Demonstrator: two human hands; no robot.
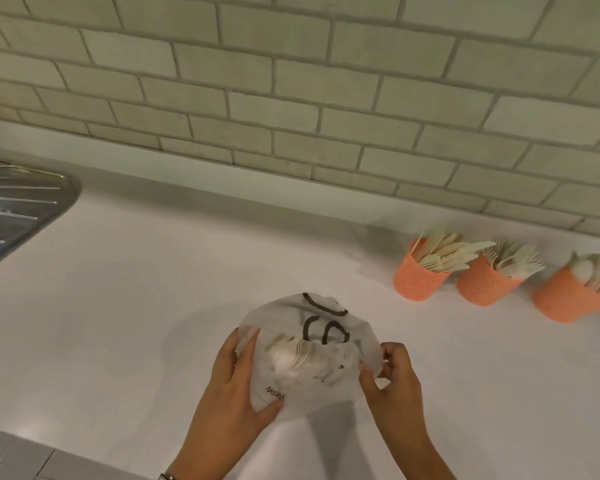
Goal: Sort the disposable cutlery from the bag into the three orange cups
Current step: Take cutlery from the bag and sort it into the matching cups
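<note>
White countertop [136, 306] below a pale brick-tile wall [291, 81]. Nearest, two bare hands on one translucent bag [312, 348] of pale cutlery: left hand [236, 386] clamped around its side, right hand [392, 372] pinching its edge. Farther right, three orange cups in a row: knives [417, 277], forks [484, 284], spoons [565, 299].

We have one wide-angle view, worn on the head, looking forward and steeply down at the white counter [153, 306] (close enough that both forearms enter from the bottom edge), with the tiled wall [291, 81] filling the top
</note>
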